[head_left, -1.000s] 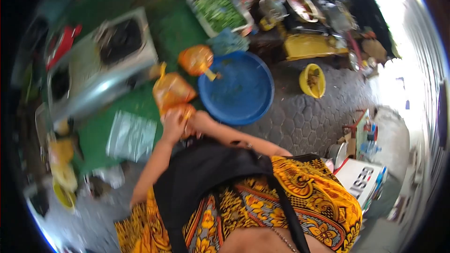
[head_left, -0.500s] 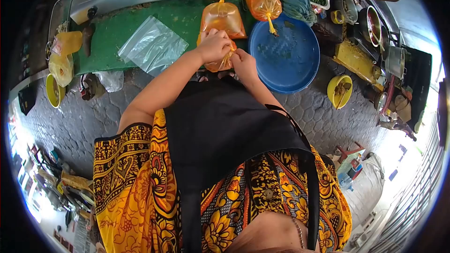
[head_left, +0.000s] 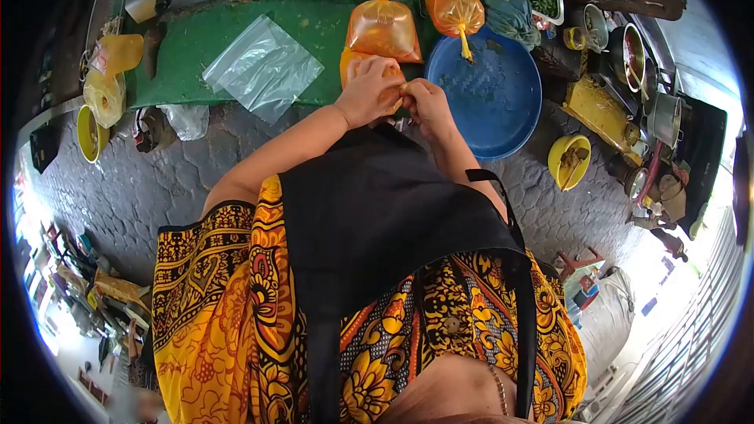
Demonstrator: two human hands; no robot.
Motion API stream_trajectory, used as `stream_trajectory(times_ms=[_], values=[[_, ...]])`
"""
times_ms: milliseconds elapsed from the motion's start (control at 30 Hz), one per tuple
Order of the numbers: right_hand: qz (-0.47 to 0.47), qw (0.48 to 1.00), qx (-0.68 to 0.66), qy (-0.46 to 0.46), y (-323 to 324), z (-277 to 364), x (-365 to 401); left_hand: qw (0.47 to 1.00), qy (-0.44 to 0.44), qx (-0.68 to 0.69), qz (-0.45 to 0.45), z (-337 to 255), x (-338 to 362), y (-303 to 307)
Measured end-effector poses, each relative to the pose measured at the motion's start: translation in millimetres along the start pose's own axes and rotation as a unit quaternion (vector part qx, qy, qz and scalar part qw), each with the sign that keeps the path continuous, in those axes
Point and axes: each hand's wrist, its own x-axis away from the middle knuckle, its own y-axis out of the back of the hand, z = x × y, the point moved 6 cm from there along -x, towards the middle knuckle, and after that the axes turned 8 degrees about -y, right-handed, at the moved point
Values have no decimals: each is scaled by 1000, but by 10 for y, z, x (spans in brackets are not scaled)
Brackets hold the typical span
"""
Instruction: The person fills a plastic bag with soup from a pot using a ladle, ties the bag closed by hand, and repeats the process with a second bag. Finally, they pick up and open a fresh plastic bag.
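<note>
Standing here, I see the left hand curled over an orange bag by the near edge of the green table, and the right hand with fingers pinched narrow on what looks like its neck. Should that pinch slip, or the left press too hard, the bag could spill or burst. Counting: 3 orange bags, 2 of them tied bags; 1 flat clear bag; 1 blue basin; 2 yellow bowls.
</note>
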Motion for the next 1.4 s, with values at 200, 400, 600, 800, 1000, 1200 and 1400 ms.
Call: stream_trajectory(times_ms=[200, 400, 600, 800, 1000, 1200, 1400], values=[[4, 993, 122, 1, 83, -8, -69, 996, -22, -60, 55, 20, -46, -58], [-108, 765, 587, 242, -136, 309, 159, 993, -10, -65, 102, -41, -54, -107], [-95, 618, 739, 251, -301, 283, 153, 994, 6, -56, 95, -37, -67, -154], [-68, 641, 725, 244, -266, 263, 84, 989, -7, -91, 118, -90, -56, -104], [-35, 828, 544, 131, -72, 145, -124, 996, 24, -73, 33, -146, 16, -81], [-48, 909, 401, 107, -46, 104, -123, 995, 57, -82, -15, -141, 50, 49], [-18, 886, 440, 141, -29, 114, -166, 994, 48, -97, 22, -30, 95, 15]])
